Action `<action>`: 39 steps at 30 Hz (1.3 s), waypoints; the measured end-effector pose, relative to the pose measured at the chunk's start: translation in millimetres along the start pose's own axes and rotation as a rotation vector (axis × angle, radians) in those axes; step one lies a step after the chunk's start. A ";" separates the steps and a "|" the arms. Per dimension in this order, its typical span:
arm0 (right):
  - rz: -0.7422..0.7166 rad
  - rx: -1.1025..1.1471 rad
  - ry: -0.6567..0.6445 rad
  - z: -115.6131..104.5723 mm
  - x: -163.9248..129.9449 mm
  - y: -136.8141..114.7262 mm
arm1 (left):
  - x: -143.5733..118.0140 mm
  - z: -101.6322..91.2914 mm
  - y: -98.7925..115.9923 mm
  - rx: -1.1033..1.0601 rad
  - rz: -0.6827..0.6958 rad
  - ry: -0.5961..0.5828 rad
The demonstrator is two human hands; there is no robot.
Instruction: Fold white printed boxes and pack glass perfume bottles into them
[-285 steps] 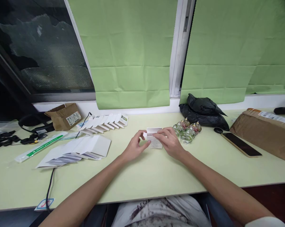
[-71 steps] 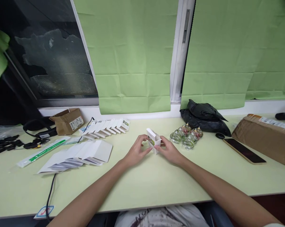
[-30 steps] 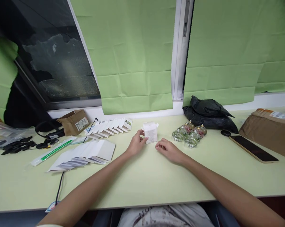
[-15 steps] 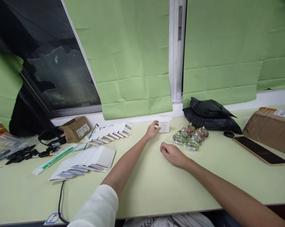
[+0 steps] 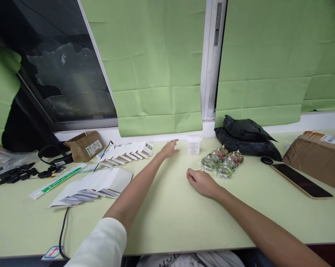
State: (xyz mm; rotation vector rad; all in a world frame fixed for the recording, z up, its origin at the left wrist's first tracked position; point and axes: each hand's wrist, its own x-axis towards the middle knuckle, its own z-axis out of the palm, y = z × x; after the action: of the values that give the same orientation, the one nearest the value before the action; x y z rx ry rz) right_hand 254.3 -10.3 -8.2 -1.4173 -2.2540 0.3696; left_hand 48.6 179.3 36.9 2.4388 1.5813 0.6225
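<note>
While the small white box is standing upright at the far edge of the table, just below the window sill, the left hand is hovering just to its left with fingers spread and flat, gripping nothing. Half a second ago those fingers were still touching the box's left side; now a clear gap is showing between fingertips and cardboard, so the box has been let go and is resting on its own. A second ago it was sitting much nearer, between both hands.

Nearer the body from the left hand, the right hand is lying on the table, loosely curled, knuckles up, holding nothing; it has barely shifted since the earlier views. Just to the right of it and slightly farther out, a cluster of small glass bottles is sitting untouched, the box just beyond their left end. Behind the bottles a black bag is slumping against the wall.

Left of the outstretched hand, a fanned row of folded white cartons is lying where it was, and nearer still a second fan of flat white cards. Far right of the right hand, a phone is lying face up beside a brown parcel.
</note>
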 end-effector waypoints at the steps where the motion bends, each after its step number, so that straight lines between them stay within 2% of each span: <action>1: -0.004 -0.004 -0.003 -0.3 -0.2 0.0 | -4.6 -12.5 -11.4 0.078 -0.046 0.033; 4: -0.005 -0.002 -0.008 -0.8 -0.2 0.2 | -20.6 -39.6 -45.4 0.289 -0.207 0.104; 6: -0.001 0.004 -0.012 -0.7 -0.1 0.6 | -31.0 -45.2 -61.9 0.401 -0.294 0.098; 8: 0.002 0.011 -0.017 -0.5 0.0 1.1 | -39.0 -42.0 -70.6 0.481 -0.347 0.062; 11: 0.000 0.024 -0.019 -0.5 0.0 1.2 | -45.7 -29.1 -71.4 0.546 -0.358 0.005; 15: 0.000 0.025 -0.019 -0.6 -0.1 0.7 | -50.9 -16.5 -64.1 0.558 -0.304 -0.043; 18: 0.005 0.021 -0.018 -0.5 -0.1 0.8 | -56.6 -16.6 -62.0 0.578 -0.306 0.012; 21: 0.000 0.015 -0.017 -0.6 -0.2 1.2 | -63.7 -20.4 -63.5 0.602 -0.391 0.092; 24: -0.001 0.014 -0.017 -1.3 -0.4 0.8 | -70.4 -21.2 -64.2 0.603 -0.426 0.120; 29: 0.008 0.019 -0.012 -3.9 -1.4 -2.0 | -82.5 -13.6 -51.5 0.559 -0.312 0.091; 34: 0.022 0.029 -0.017 -5.0 -1.4 -3.5 | -115.5 -7.5 -20.1 0.475 -0.169 0.057; 36: 0.030 0.037 0.000 -4.1 -0.9 -3.1 | -136.2 -9.6 -7.6 0.357 -0.038 0.070; 38: 0.041 0.054 0.022 -3.1 -0.2 -2.3 | -157.2 -14.5 1.3 0.306 0.055 0.036; 39: 0.047 0.063 0.033 -2.6 0.1 -1.8 | -166.6 -17.5 4.0 0.232 0.146 0.015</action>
State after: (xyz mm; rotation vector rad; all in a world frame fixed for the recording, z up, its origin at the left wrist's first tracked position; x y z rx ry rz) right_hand 254.2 -11.1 -5.1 -1.4355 -2.1671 0.4260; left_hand -14.1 25.8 12.2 2.7438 1.5707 0.5054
